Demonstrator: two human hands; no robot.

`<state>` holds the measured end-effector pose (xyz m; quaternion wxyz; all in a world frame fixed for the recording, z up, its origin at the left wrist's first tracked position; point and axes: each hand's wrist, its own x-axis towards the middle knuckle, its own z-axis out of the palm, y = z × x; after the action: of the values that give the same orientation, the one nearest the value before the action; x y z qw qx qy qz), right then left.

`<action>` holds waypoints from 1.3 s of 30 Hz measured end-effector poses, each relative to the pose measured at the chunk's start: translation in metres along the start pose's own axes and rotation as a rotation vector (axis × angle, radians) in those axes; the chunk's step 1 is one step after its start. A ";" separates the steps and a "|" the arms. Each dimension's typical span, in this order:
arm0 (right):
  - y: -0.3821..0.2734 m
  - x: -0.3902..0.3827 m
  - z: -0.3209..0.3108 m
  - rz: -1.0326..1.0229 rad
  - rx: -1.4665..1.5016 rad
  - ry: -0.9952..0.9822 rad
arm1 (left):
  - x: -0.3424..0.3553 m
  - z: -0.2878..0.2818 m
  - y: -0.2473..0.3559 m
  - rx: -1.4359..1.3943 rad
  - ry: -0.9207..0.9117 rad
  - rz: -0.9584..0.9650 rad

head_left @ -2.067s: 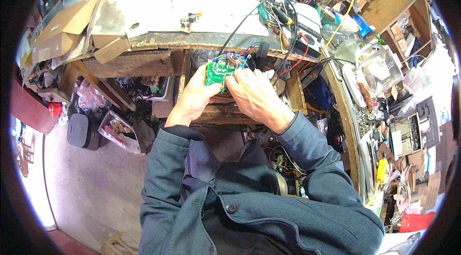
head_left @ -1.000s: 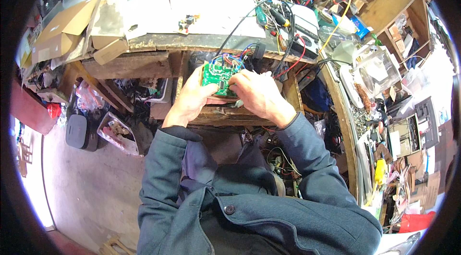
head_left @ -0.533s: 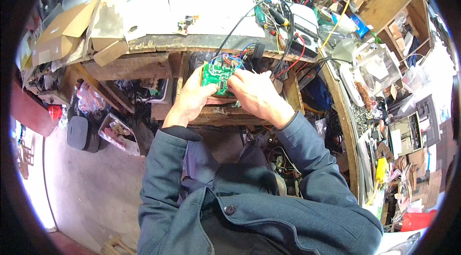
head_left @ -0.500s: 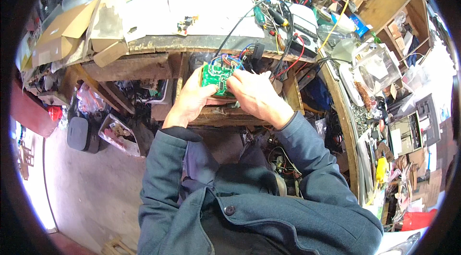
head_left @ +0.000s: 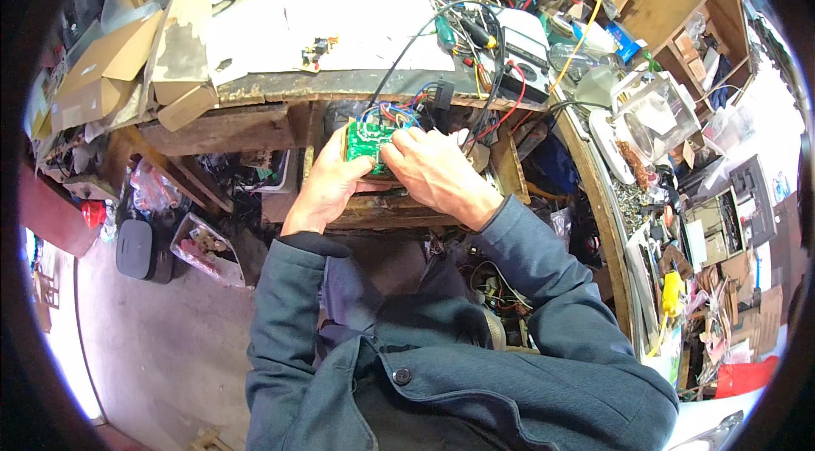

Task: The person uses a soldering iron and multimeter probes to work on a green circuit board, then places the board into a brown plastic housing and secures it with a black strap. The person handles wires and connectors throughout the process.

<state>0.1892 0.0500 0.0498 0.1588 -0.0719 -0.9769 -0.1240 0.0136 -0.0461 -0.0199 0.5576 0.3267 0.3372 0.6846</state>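
Note:
A green circuit board (head_left: 363, 144) is held up in front of the bench edge, with blue, red and other thin wires (head_left: 392, 113) at its far side. My left hand (head_left: 329, 181) grips the board's left side, the thumb lying across its near left corner. Over the right part of the board, my right hand (head_left: 435, 169) has its fingers bent and pressed together at the surface. What they pinch, if anything, is hidden. Just beyond the wires sits a black block-shaped part (head_left: 440, 96).
A pale bench top (head_left: 255, 31) bears a small electronic part (head_left: 317, 52), cardboard boxes (head_left: 102, 69) at left, and screwdrivers, cables and a white instrument (head_left: 524, 39) at right. An open wooden drawer (head_left: 382, 212) lies below my hands. A cluttered side bench runs along the right.
The board and both hands have shifted slightly left in the picture, as has the whole view. My right fingers now reach further over the board and cover a dark chip seen before.

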 end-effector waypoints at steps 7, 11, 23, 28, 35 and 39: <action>0.013 0.002 -0.003 -0.075 0.013 0.022 | -0.002 -0.002 -0.001 0.007 -0.007 0.024; 0.034 0.027 -0.023 0.144 -0.048 0.299 | 0.003 -0.007 -0.006 -0.011 -0.024 0.047; 0.112 0.094 0.023 0.374 -0.157 0.091 | 0.001 -0.002 -0.007 0.065 0.013 0.160; 0.109 0.096 0.022 0.387 -0.113 0.089 | 0.000 -0.002 -0.004 0.043 0.019 0.137; 0.119 0.088 0.027 0.390 -0.066 0.175 | 0.002 -0.008 -0.009 0.099 0.005 0.134; 0.096 0.065 -0.004 0.455 -0.004 0.403 | -0.005 0.000 0.000 -0.015 0.000 0.049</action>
<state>0.1464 0.1481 0.0955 0.3731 -0.2632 -0.8841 -0.0991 0.0144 -0.0511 -0.0206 0.5428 0.3306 0.3240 0.7008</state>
